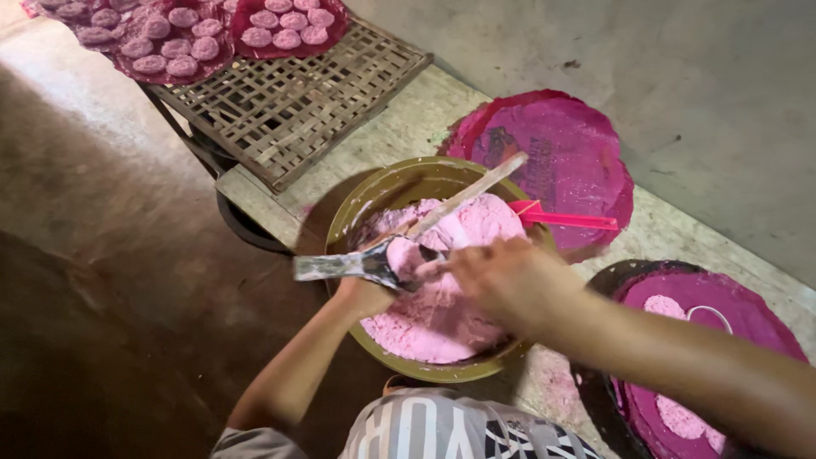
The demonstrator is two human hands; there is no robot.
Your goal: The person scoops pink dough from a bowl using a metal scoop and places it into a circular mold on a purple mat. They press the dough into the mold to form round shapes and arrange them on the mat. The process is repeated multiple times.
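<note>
My left hand (365,295) grips a paste-smeared metal scoop-like tool (340,265) over an olive round bowl (374,183). The bowl is filled with pink paste (433,319). My right hand (503,279) reaches in from the right, and its fingertips touch the pink paste at the tool's cup. The hand is blurred, so I cannot tell whether it pinches anything. A flat pale stick (472,194) slants from the tool up over the bowl's far rim, above my right hand.
A pink plastic spatula (565,219) lies beside the bowl on a round pink-stained sheet (561,144). At the right, another round pink tray (722,306) holds paste lumps and a ring. A woven bamboo rack (289,102) at the back carries sheets of several pink cakes (170,38).
</note>
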